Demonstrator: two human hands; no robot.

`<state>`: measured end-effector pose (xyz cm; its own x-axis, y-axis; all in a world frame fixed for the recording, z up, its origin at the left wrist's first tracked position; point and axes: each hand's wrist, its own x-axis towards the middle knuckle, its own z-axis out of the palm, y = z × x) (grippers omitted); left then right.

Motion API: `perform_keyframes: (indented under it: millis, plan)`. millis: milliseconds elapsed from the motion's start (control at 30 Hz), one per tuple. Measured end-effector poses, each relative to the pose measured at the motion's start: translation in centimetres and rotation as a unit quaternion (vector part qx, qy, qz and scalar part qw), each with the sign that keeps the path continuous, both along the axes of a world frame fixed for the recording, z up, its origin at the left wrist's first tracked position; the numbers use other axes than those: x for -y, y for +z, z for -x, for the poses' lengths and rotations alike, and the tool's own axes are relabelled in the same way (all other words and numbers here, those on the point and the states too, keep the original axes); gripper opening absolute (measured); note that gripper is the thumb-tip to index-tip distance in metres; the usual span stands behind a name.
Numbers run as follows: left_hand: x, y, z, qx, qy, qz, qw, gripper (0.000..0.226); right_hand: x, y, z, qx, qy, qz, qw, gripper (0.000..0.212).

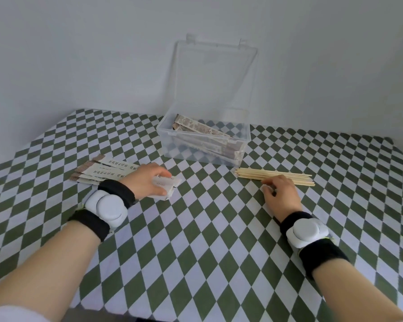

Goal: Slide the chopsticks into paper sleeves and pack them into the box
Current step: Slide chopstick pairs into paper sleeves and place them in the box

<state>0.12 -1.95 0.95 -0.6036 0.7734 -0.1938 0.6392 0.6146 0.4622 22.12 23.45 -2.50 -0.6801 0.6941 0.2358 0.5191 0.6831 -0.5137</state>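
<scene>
the loose chopsticks (275,178), light, stiff and apt to roll, lie just before the clear box (170,133) near the table's (207,228) far edge, best pinched mid-length; the right hand (281,191) curls onto them, grip unclear, while the left hand (148,182) pinches the flimsy paper sleeves (102,171) by one end.

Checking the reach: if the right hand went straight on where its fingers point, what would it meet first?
The loose chopsticks: the right hand's fingertips sit at the pile's near edge, perhaps touching it. Beyond lies the box, though depth is unclear.
</scene>
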Motion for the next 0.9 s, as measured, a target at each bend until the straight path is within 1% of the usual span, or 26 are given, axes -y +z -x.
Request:
perform_keyframes:
  millis: [67, 200, 300, 400, 433, 500, 567, 600, 633, 667, 733, 833, 900]
  plan:
    - [0.2, 0.0, 0.5, -0.02, -0.007, 0.025, 0.999, 0.039, 0.2, -0.2, 0.0, -0.005, 0.002, 0.01, 1.0, 0.019]
    - [0.1, 0.2, 0.5, -0.023, -0.024, 0.029, 0.999, 0.028, 0.5, -0.6, -0.2, -0.02, -0.012, 0.031, 0.999, 0.017]
    - [-0.2, 1.3, -0.1, -0.011, -0.022, -0.003, 1.0, 0.026, 0.7, -0.5, -0.5, -0.039, -0.009, 0.038, 0.998, 0.017]
    - [-1.0, 2.9, -1.4, 0.009, -0.037, -0.07, 0.997, 0.024, 1.6, 0.0, -0.7, -0.091, 0.002, 0.055, 0.994, 0.015]
    - [-1.4, 3.5, -2.0, 0.022, -0.047, -0.085, 0.995, 0.02, 2.4, 0.2, -0.7, -0.115, 0.011, 0.083, 0.99, 0.014]
    - [-2.2, 4.4, -3.1, 0.04, -0.071, -0.091, 0.993, 0.016, 4.4, 0.6, -0.2, -0.161, 0.045, 0.191, 0.967, 0.012]
    - [-3.5, 4.9, -3.9, 0.027, -0.107, -0.067, 0.992, 0.022, 6.3, 0.9, 0.8, -0.191, 0.09, 0.323, 0.922, 0.012]
    - [-4.1, 4.7, -4.4, 0.021, -0.122, -0.05, 0.991, 0.026, 6.9, 0.9, 1.1, -0.201, 0.107, 0.368, 0.901, 0.013]
    - [-4.6, 4.5, -4.7, 0.022, -0.132, -0.033, 0.99, 0.029, 7.4, 1.0, 1.4, -0.205, 0.117, 0.393, 0.889, 0.014]
    - [-5.2, 4.0, -5.2, 0.029, -0.143, -0.023, 0.989, 0.031, 7.5, 1.0, 1.5, -0.205, 0.121, 0.4, 0.885, 0.016]
    - [-6.2, 3.1, -5.9, 0.043, -0.153, -0.012, 0.987, 0.032, 7.6, 0.9, 1.4, -0.196, 0.123, 0.393, 0.89, 0.017]
    - [-6.9, 2.4, -6.5, 0.038, -0.138, -0.023, 0.989, 0.029, 7.6, 1.0, 1.1, -0.159, 0.132, 0.362, 0.909, 0.018]
    - [-6.6, 1.9, -6.7, 0.042, -0.14, -0.027, 0.989, 0.021, 7.5, 0.9, 0.8, -0.124, 0.14, 0.33, 0.925, 0.017]
